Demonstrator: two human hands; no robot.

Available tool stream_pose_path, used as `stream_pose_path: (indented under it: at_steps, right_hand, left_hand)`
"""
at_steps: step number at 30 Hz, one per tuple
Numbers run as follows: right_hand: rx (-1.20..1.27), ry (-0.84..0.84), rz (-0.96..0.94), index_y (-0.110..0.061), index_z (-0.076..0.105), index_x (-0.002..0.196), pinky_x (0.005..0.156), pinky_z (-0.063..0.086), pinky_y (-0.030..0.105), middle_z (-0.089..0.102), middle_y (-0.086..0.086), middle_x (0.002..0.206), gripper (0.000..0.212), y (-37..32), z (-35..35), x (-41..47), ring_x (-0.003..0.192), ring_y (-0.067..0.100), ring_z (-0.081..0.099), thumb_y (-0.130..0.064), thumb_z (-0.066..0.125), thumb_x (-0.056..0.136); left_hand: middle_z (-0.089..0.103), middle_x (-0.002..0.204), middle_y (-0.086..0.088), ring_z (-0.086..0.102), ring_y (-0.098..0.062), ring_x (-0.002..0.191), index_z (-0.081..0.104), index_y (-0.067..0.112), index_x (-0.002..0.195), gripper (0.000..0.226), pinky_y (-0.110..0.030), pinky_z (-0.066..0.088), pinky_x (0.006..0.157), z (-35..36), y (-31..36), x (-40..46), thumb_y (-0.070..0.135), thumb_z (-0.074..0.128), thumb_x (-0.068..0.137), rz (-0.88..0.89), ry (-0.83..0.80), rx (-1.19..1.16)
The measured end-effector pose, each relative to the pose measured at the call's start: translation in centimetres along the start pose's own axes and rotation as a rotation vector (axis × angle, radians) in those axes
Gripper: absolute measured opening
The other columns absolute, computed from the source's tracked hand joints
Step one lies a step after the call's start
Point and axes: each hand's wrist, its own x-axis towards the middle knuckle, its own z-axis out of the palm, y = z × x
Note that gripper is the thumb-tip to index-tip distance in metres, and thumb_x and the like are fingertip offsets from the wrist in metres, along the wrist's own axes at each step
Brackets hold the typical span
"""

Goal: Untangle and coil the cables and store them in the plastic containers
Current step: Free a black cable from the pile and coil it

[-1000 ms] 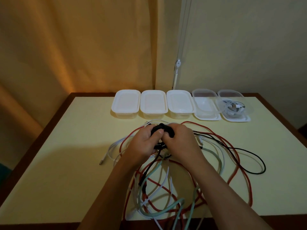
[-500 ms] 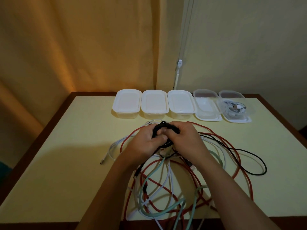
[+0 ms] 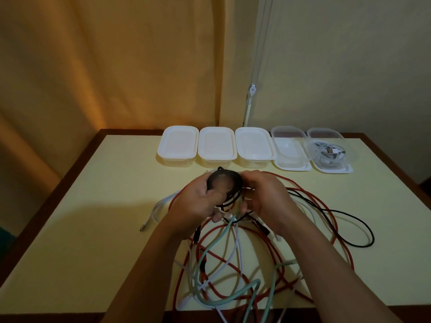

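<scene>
A small coil of black cable (image 3: 225, 183) is held up between two bare hands above a pale yellow table (image 3: 98, 206). The left hand (image 3: 196, 201) is curled around the coil's left side, with the thumb laid across its loops; the right hand (image 3: 263, 201) is closed on the right side, fingers wrapped behind the coil. From the coil a loose length of the same black cable is trailed out to the right in a wide loop (image 3: 349, 238) on the tabletop. Beneath and around the hands a tangle of red cable (image 3: 335, 234), white cable (image 3: 161, 203) and pale green cable (image 3: 210, 248) is spread toward the near edge. Along the far side five plastic containers are lined up: three are covered with white lids (image 3: 215, 143), a fourth clear one (image 3: 290, 150) is seen open, and the rightmost container (image 3: 331, 152) is filled with a coiled white cable (image 3: 326, 155).
</scene>
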Motion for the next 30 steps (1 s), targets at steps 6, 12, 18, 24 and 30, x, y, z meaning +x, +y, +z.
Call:
stream_pose_path:
  at_steps: [6, 12, 18, 24, 30]
  right_hand:
    - [0.189, -0.232, 0.091, 0.007, 0.062, 0.124, 0.050, 0.042, 0.023, 0.068, 0.011, 0.090, 0.037, -0.2, 0.0, -0.2, 0.064, 0.009, 0.062, -0.010, 0.035, 0.106]
    - [0.169, -0.177, 0.013, 0.009, 0.064, 0.121, 0.077, 0.057, 0.036, 0.069, 0.023, 0.109, 0.042, 0.1, 0.5, -0.3, 0.093, 0.029, 0.067, -0.021, 0.037, 0.109]
    - [0.100, 0.008, -0.034, -0.007, 0.074, 0.081, 0.063, 0.052, 0.025, 0.065, 0.007, 0.071, 0.037, 0.2, 0.7, 0.0, 0.067, 0.018, 0.062, -0.026, 0.052, 0.104]
    - [-0.007, 0.125, -0.043, -0.006, 0.068, 0.090, 0.067, 0.044, 0.038, 0.061, 0.014, 0.076, 0.037, 0.5, 0.7, 0.4, 0.069, 0.027, 0.053, -0.043, 0.065, 0.094]
    - [-0.174, 0.154, -0.092, -0.001, 0.063, 0.077, 0.059, 0.040, 0.032, 0.055, 0.013, 0.073, 0.053, 0.1, 0.2, 0.4, 0.066, 0.023, 0.047, -0.053, 0.073, 0.084]
  left_hand:
    - [0.063, 0.093, -0.020, 0.055, -0.027, 0.079, 0.070, 0.029, 0.094, 0.023, -0.022, 0.038, 0.044, -0.1, 0.8, -0.3, 0.014, 0.053, 0.093, 0.015, -0.035, -0.140]
    - [0.064, 0.081, -0.004, 0.057, -0.025, 0.073, 0.071, 0.032, 0.087, 0.025, -0.023, 0.042, 0.049, 0.2, 0.9, -0.2, 0.019, 0.051, 0.096, 0.017, -0.019, -0.152]
    - [0.033, 0.063, -0.001, 0.051, -0.049, 0.078, 0.053, 0.027, 0.063, 0.051, -0.043, 0.049, 0.073, 0.1, 0.4, 0.4, 0.033, 0.030, 0.107, 0.003, 0.037, -0.069]
    - [0.034, 0.065, 0.003, 0.031, -0.020, 0.065, 0.040, 0.021, 0.069, 0.036, -0.038, 0.031, 0.072, -0.1, 0.1, 0.2, 0.037, 0.032, 0.101, 0.010, -0.002, 0.011]
    - [0.048, 0.077, 0.004, 0.047, -0.014, 0.077, 0.051, 0.020, 0.079, 0.032, -0.040, 0.039, 0.083, -0.6, -0.3, 0.3, 0.040, 0.037, 0.099, 0.026, 0.012, 0.039]
